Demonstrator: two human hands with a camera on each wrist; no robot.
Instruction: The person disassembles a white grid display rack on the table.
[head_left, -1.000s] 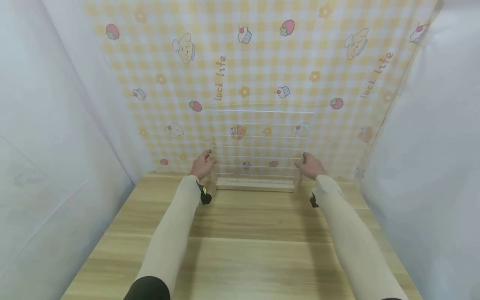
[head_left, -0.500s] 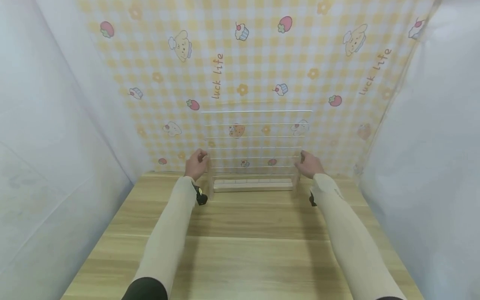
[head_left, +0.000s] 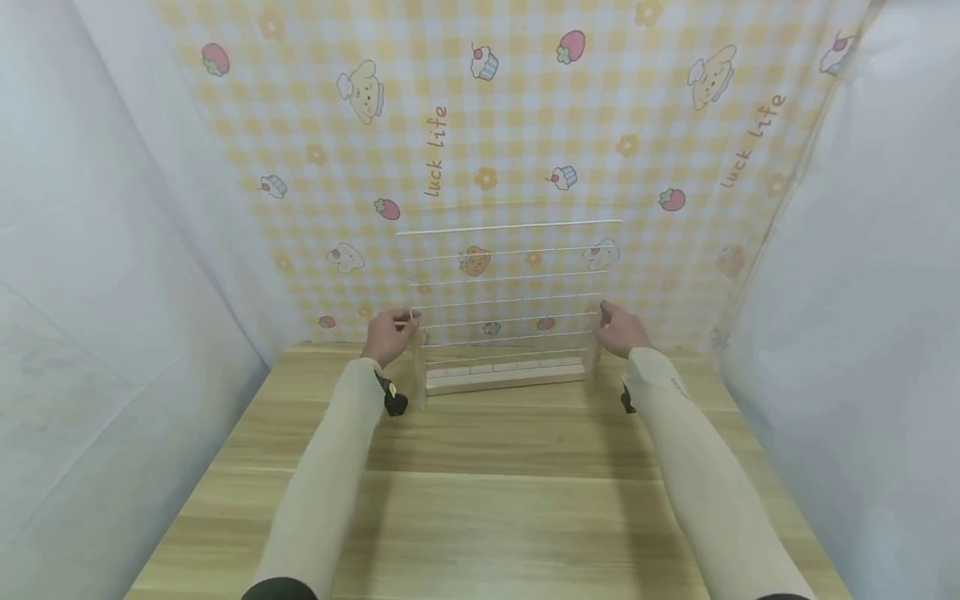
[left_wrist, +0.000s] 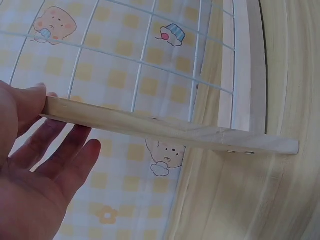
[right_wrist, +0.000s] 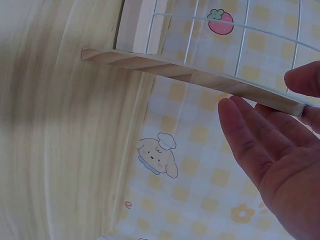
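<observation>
A white wire grid rack with wooden side posts and a wooden base bar stands upright at the back of the table. My left hand pinches the upper end of its left post, thumb on one face and fingertips against the other. On the opposite side my right hand holds the top of the right post between thumb and fingers. Both posts' lower ends are at the wood surface. The rack is slightly turned, its left end closer to me than its right.
Close behind the rack hangs a yellow checked cloth with cartoon prints. White sheets enclose both sides. The wood-grain table extends between the forearms.
The rack's left end has swung toward me, so its wires now slope down to the left. My left hand moved left and slightly nearer with it; the right hand stayed almost in place.
</observation>
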